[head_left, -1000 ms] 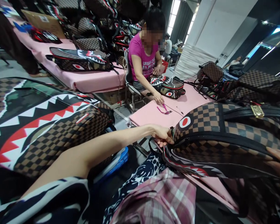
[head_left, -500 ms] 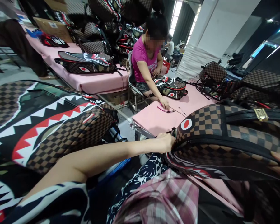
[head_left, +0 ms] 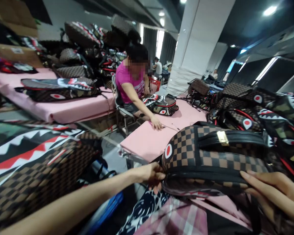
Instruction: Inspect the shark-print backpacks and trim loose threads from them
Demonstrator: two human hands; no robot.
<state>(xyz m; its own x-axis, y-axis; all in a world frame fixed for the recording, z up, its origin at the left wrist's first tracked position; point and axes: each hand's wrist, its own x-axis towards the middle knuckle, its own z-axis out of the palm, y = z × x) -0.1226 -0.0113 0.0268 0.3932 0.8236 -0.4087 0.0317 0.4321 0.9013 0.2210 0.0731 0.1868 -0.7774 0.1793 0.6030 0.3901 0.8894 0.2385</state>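
A brown-and-black checkered backpack (head_left: 181,156) with a red-and-white eye, a black zipper band and a handle with a gold clasp lies tilted over my lap and the pink table edge. My left hand (head_left: 152,176) grips its left end with curled fingers. At the near right side, my right hand (head_left: 274,192) holds the zipper edge, fingers on top and the thumb lower down. Part of the bag's underside, with a printed shark mouth, is hidden in shadow. A plaid cloth (head_left: 176,215) covers my lap below it.
Left of me lies another shark-print backpack (head_left: 34,163). Across the pink table (head_left: 137,140) sits a co-worker (head_left: 132,78), one hand on the tabletop beside a small backpack (head_left: 161,104). More backpacks (head_left: 247,114) pile up at the right. Behind stands a white pillar (head_left: 196,42).
The view has swung right and up. My left hand has loosened from a fist into partly spread fingers at the bag's end. More of my right hand has come into view on the bag.
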